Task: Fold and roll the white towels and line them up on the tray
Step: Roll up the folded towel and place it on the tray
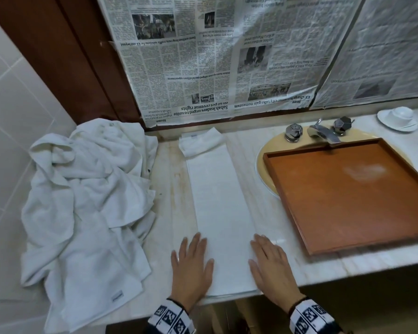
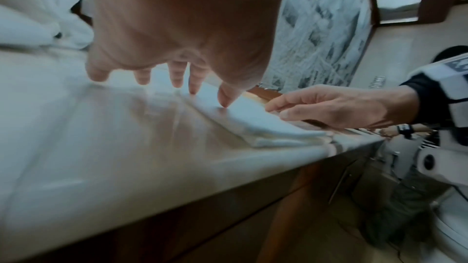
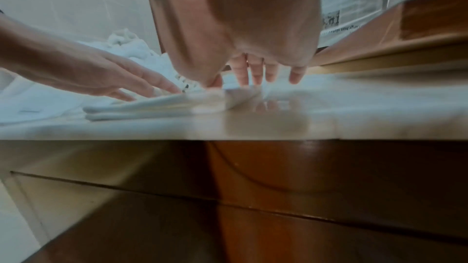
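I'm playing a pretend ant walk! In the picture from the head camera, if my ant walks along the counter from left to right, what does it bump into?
Pile of crumpled white towels → long folded towel → wooden tray → white cup on a saucer.

Brightness: even, soft indoor light in the head view; both wrist views dimmer, cooler in tone.
Glare: pale sheen on the tray [image 1: 362, 174] floor; glossy reflection on the desk [image 2: 126, 127] under the fingers [image 2: 177, 79].
Shadows: faint, soft under both hands; cabinet front below the desk edge dark.
Blur: head view mostly sharp; wrist views smeared, the left hand [image 2: 177, 17] and right hand [image 3: 235, 17] out of focus.
Distortion: newspaper [image 1: 203, 56] and tray edges bow toward the borders.
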A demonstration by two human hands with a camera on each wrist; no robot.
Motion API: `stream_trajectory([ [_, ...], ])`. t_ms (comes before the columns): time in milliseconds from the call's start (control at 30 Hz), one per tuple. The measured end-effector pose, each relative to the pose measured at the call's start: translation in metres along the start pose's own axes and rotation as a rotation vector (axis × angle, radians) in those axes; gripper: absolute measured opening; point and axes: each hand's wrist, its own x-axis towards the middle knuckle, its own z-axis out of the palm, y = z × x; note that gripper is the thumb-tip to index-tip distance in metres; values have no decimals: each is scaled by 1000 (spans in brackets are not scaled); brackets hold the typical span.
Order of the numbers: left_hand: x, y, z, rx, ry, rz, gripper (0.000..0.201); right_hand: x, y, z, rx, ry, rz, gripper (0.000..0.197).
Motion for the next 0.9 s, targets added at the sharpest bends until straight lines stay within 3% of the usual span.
stream_trajectory([
  [100,-24,4,5,-111,41,226,50,-23,0,-13,97,-25,-169,44],
  [233,-39,11,14,-95,16,354,54,-30,4,-15,49,-134,-325,37],
  [500,-40,15,11,-114,84,295,44,-22,8,-30,44,-122,-424,22],
  [667,-50,24,19,-97,107,260,35,-31,-4,-34,52,-203,-387,37],
  [900,-54,31,18,-79,87,248,43,-26,0,-35,124,-237,-392,45],
])
